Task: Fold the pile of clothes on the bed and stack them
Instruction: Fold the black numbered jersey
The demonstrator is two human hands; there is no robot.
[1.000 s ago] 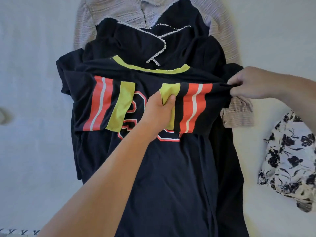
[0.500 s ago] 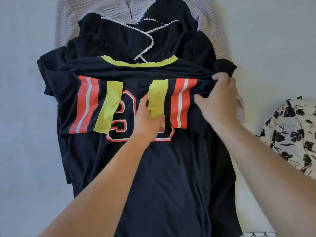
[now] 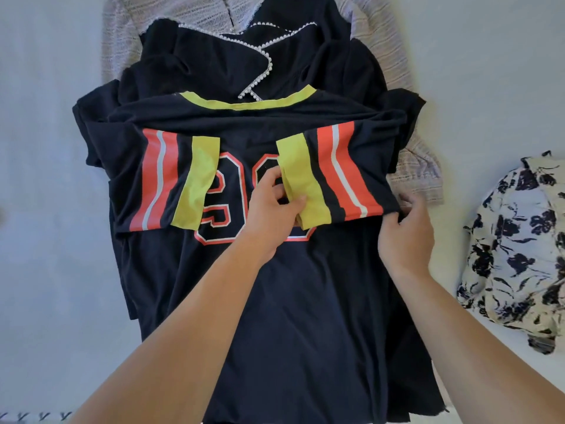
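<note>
Lying flat on the bed (image 3: 46, 240), one navy jersey (image 3: 290, 316) is spread over one dark pearl-trimmed garment (image 3: 214, 65) and one pale knit top (image 3: 382, 35). Its two sleeves are folded inward. The yellow cuff (image 3: 302, 185) is pinched by the left hand (image 3: 272, 215); the sleeve's outer edge is pinched by the right hand (image 3: 406, 237) fingers. One floral garment (image 3: 519, 240) is bunched right of the jersey.

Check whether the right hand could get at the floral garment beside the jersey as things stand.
Probably yes. The right hand pinches the jersey's folded sleeve edge, so it must drop that grip first. The floral garment lies uncovered on the bed just to its right, nothing between.
</note>
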